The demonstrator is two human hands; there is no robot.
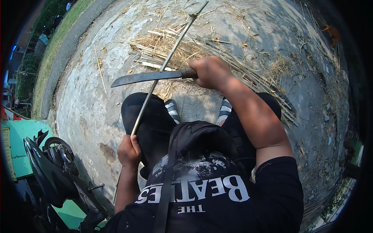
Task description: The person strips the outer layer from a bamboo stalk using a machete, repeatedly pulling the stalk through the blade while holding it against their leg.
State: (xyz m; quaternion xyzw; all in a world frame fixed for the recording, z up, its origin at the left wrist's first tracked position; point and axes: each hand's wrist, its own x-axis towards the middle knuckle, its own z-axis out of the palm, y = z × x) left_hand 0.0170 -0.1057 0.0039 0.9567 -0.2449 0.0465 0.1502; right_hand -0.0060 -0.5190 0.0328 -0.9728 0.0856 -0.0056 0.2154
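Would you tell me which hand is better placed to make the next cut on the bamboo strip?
Right hand: it grips the machete, blade lying across the bamboo strip. Left hand only steadies the strip's near end.

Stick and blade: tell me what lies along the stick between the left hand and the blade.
Head view: from the left hand the stick runs bare up over the dark-clad knee, with nothing on it until the blade crosses it.
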